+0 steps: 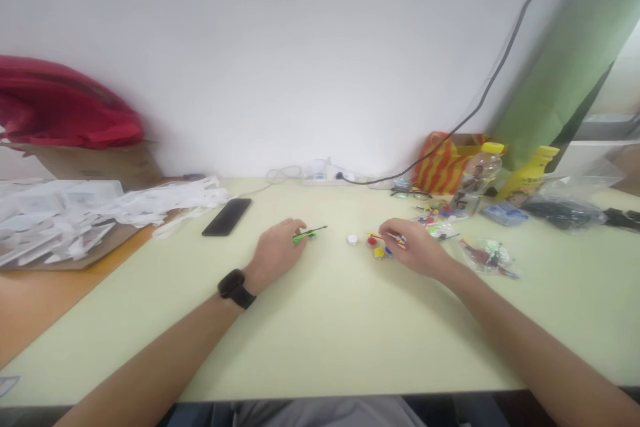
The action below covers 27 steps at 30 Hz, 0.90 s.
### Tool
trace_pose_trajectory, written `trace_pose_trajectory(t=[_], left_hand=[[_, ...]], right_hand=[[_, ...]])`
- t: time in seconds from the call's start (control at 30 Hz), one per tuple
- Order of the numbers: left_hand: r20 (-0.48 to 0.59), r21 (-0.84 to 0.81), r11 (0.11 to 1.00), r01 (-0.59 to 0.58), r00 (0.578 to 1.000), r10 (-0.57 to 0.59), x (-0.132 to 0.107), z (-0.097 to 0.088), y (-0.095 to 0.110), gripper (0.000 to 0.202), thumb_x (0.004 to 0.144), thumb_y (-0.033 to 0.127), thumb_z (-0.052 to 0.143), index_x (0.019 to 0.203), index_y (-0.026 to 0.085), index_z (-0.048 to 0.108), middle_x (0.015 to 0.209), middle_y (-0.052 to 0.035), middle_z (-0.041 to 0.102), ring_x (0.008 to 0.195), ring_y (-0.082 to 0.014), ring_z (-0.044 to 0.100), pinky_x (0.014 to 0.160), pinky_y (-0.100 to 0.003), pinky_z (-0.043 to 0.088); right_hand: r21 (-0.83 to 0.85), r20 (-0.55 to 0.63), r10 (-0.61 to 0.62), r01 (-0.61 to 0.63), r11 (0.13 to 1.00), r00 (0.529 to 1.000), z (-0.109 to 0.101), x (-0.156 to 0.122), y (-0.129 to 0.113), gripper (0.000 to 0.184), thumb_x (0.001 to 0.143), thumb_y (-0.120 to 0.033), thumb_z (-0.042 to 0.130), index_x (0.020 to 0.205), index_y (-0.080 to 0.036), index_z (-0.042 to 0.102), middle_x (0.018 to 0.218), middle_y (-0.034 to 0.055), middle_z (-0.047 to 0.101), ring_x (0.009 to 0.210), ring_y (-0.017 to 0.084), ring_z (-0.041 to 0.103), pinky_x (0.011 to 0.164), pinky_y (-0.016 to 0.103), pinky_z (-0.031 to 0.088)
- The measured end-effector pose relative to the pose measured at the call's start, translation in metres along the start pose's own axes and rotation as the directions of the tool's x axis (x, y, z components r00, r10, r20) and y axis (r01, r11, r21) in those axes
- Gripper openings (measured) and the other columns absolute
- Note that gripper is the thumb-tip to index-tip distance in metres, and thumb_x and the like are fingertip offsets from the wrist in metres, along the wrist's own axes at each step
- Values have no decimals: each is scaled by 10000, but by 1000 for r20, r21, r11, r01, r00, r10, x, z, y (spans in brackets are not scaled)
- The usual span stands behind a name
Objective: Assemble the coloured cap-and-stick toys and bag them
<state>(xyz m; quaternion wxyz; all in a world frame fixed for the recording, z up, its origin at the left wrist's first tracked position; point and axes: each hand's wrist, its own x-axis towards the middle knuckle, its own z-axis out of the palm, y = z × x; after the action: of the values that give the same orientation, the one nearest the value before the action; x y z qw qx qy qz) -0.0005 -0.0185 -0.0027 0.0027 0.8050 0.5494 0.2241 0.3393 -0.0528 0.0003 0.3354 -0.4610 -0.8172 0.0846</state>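
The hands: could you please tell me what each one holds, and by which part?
The left hand pinches a green piece at its near end; a dark rod sticks out from it. The right hand touches small coloured parts; whether it grips one cannot be told.

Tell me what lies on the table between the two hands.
In the head view, between the left hand, which pinches a small green and black toy piece, and the right hand, lies one small white round cap on the pale green tabletop.
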Motion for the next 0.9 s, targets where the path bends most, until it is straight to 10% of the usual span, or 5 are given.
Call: trace_pose_trajectory(t=[0.6, 0.9], left_hand=[[-39, 59, 998, 10, 999, -7, 3, -2, -3, 212, 927, 236, 533, 1049, 254, 706, 1004, -23, 748, 963, -249, 667, 791, -381, 488], [-91, -235, 934, -268, 963, 254, -10, -5, 28, 195, 996, 270, 544, 1139, 236, 673, 1138, -71, 705, 1140, -269, 597, 1004, -423, 505]], right_hand=[[123, 117, 113, -127, 984, 987, 20, -6, -11, 181, 1008, -235, 475, 1112, -243, 623, 865, 25, 726, 722, 191, 656, 677, 301, 485], [99, 92, 136, -145, 985, 986, 24, -4, -12, 192, 1007, -275, 485, 991, -222, 668, 867, 47, 731, 712, 198, 653, 666, 306, 497]])
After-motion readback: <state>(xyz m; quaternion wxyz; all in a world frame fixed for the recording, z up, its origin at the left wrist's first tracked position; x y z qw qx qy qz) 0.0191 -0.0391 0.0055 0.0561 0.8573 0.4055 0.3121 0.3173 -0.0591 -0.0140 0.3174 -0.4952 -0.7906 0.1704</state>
